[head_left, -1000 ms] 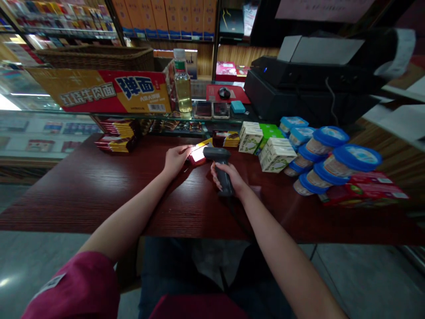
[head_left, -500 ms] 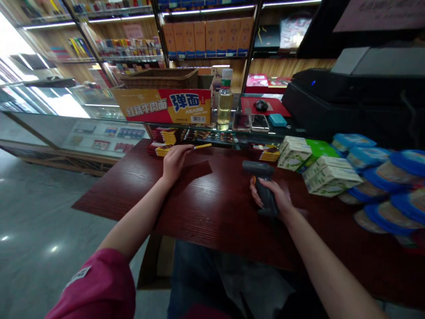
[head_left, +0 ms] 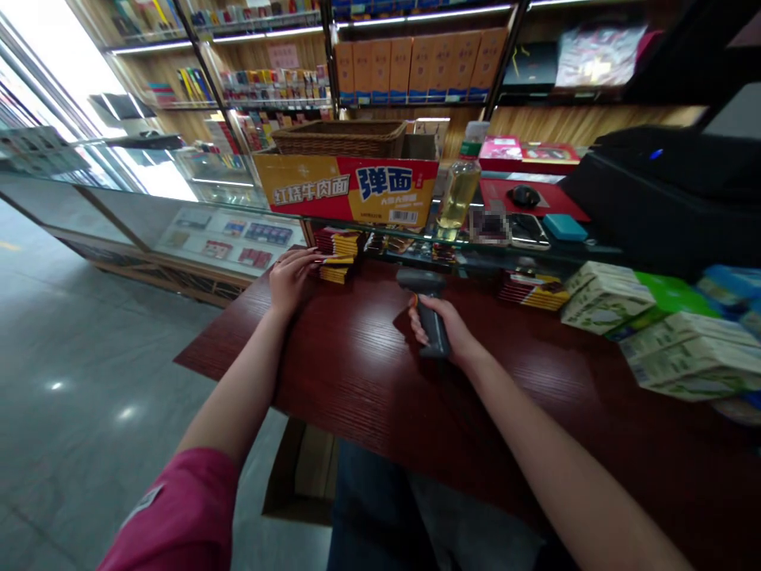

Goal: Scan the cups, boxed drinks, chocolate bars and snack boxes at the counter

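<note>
My left hand [head_left: 289, 279] pinches the edge of a flat yellow-and-dark-red packet [head_left: 338, 259] with thumb and fingertips. That packet is at the top of a low stack of similar packets [head_left: 334, 274], with more piled just behind. Whether it rests fully on the stack is hard to tell. Wrapped around the handle of a dark grey barcode scanner [head_left: 435, 329], my right hand [head_left: 449, 327] keeps it upright above the middle of the wooden counter [head_left: 357, 365]. The scanner's head points left, toward the stack.
Behind the counter top are a noodle carton [head_left: 350, 190] with a wicker basket [head_left: 338, 139], a bottle of yellow liquid [head_left: 460, 190] and phones [head_left: 529, 231] on glass. To the right stand another packet stack [head_left: 533, 290] and white-green cartons [head_left: 606, 297]. An open box [head_left: 300, 468] sits below.
My left hand has brought the packet leftward over the stack. My right hand has moved the scanner left across the counter, and the view has turned rightward-shifting the scene.
</note>
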Action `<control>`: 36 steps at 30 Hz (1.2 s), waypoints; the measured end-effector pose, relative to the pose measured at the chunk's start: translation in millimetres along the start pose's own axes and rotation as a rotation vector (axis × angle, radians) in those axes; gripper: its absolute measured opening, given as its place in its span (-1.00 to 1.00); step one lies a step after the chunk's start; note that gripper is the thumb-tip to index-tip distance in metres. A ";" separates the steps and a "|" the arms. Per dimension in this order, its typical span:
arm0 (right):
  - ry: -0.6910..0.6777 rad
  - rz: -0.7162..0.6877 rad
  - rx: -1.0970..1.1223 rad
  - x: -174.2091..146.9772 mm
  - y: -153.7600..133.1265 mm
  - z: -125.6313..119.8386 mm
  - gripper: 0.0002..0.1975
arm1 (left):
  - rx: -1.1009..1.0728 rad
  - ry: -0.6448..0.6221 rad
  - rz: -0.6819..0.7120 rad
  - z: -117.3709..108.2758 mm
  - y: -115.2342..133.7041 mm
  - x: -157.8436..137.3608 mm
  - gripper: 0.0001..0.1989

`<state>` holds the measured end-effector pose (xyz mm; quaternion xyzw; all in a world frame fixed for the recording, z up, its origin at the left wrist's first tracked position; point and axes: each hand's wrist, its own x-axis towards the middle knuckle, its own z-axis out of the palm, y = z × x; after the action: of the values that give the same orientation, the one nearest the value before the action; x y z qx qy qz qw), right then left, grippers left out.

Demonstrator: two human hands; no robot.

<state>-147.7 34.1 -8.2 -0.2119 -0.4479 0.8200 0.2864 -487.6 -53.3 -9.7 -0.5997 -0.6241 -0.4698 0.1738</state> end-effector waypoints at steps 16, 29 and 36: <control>0.172 -0.197 0.164 86.8 42.5 55.9 -0.63 | 0.142 -0.161 -0.075 1.1 -15.4 -4.2 -0.52; 0.182 -0.275 0.020 30.0 7.3 -4.4 -0.59 | 0.202 -0.208 0.102 8.8 46.5 -14.2 -0.44; 0.239 -0.278 0.010 -70.1 -28.3 -79.2 -0.57 | -0.030 -0.457 0.379 102.6 168.4 -20.5 -0.46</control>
<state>-39.7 48.7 -17.9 -0.2423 -0.4316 0.7436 0.4495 -294.0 -10.9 -13.2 -0.7982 -0.5171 -0.2909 0.1046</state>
